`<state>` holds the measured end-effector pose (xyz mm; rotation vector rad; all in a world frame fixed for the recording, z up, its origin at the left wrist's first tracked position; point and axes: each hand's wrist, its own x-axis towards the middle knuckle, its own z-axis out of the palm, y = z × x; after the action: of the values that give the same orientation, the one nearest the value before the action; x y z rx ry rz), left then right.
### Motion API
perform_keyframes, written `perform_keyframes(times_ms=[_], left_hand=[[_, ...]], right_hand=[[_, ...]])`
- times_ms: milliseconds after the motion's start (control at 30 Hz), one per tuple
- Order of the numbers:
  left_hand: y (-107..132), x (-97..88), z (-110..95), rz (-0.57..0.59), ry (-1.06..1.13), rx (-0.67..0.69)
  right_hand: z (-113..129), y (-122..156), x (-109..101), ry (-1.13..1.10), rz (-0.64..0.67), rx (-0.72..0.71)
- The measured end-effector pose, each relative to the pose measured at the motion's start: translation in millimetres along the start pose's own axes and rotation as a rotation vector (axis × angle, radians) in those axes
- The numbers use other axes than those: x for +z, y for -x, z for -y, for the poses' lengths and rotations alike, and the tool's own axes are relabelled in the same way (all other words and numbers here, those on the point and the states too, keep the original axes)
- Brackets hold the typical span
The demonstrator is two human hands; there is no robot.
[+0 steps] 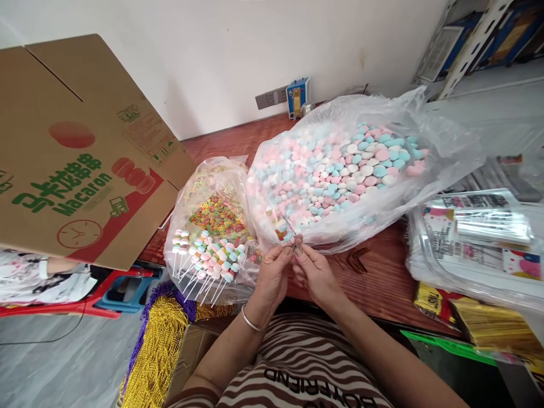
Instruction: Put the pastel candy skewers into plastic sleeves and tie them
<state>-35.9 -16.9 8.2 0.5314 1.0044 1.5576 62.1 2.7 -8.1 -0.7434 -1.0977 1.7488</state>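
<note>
Pinching hands (274,273), clear plastic packet (281,229)

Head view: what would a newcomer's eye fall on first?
Likely the big translucent bag of pink, blue and white sweets, across the middle of the table. The Macaron carton looms at the left. At the bag's near edge, the left hand and right hand meet at a small clear packet.

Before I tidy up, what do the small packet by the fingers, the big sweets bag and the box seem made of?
Packet: probably glossy plastic, though too small to be sure; colours show on or through it.
Bag: likely soft, shiny plastic, being see-through and wrinkled.
Box: matte cardboard, it seems, from its brown surface and folded flaps.
</note>
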Motion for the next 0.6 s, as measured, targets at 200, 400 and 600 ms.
perform_keyframes(times_ms=[200,400,600], left_hand=[[2,-11.2,-16,0.251,-0.018,-0.246],[1,-9.8,-14,0.119,-0.044,-0.102],[-12,-15.2,-28,-0.006,0.040,0.022]], right_hand=[[4,-2,-17,-0.574,0.520,0.418],[4,-2,-12,-0.342,0.438,0.397],[11,23,-15,0.661,-0.067,-0.302]])
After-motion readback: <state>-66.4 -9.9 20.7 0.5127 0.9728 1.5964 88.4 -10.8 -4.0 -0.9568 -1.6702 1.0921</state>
